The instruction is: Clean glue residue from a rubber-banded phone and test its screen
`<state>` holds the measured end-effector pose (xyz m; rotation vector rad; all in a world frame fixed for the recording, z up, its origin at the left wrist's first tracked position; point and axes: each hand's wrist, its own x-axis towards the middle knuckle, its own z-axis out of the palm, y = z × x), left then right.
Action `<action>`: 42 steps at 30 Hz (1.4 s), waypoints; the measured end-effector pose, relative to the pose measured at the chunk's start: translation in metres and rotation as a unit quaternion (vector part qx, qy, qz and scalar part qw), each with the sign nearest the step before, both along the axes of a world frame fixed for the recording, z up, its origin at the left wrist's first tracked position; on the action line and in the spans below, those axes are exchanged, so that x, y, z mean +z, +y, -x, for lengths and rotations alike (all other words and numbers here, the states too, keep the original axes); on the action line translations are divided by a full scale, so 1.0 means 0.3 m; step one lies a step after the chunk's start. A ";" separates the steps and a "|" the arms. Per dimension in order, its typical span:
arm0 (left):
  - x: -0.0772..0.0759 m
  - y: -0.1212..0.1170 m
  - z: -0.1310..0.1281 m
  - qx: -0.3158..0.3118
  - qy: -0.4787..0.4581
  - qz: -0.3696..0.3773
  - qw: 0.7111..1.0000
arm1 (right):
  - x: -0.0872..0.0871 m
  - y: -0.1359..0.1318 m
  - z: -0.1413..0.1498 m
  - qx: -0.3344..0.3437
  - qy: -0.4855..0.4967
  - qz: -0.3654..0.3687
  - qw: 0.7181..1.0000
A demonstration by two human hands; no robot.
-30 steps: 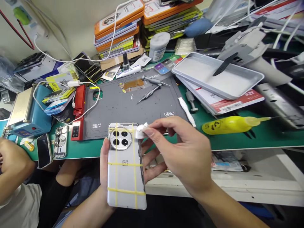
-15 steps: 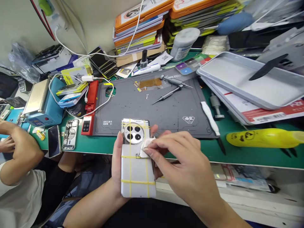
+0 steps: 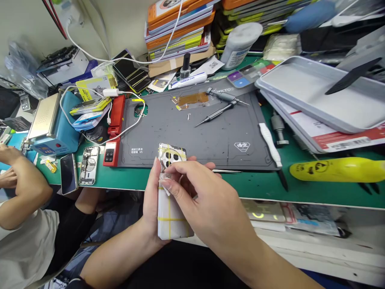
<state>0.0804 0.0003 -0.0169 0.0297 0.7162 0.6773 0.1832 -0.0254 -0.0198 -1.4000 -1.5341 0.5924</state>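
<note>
Clasps yellow-banded smartphone (image 3: pixel 164 229) in fingers of left hand (image 3: pixel 151 202), before the table (image 3: pixel 120 178), back upward, apparently for steady access; pinches white wipe (image 3: pixel 164 184) against its side between fingers of right hand (image 3: pixel 212 198).

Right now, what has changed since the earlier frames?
The right hand has moved the white wipe from the phone's upper right edge across its back to the left edge. Nothing was let go: the left hand still holds the phone; the mat stayed put.
</note>
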 end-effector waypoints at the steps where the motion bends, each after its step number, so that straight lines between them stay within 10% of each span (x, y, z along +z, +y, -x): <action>1: 0.003 0.002 -0.001 0.003 0.007 0.004 1.000 | 0.004 -0.003 0.007 -0.001 0.004 0.007 1.000; 11: 0.052 0.049 -0.008 0.058 0.064 0.044 0.995 | 0.020 -0.126 0.025 0.120 0.094 -0.013 0.988; 19: 0.069 0.050 -0.003 0.109 0.006 0.040 0.993 | -0.020 -0.132 -0.102 0.057 -0.010 -0.026 0.998; 29: 0.076 0.047 -0.016 0.100 -0.022 0.073 0.992 | 0.019 -0.150 -0.027 0.086 0.013 -0.096 0.992; 42: 0.075 0.030 0.001 0.073 -0.103 0.039 0.991 | -0.001 -0.168 -0.101 0.030 0.015 0.004 0.999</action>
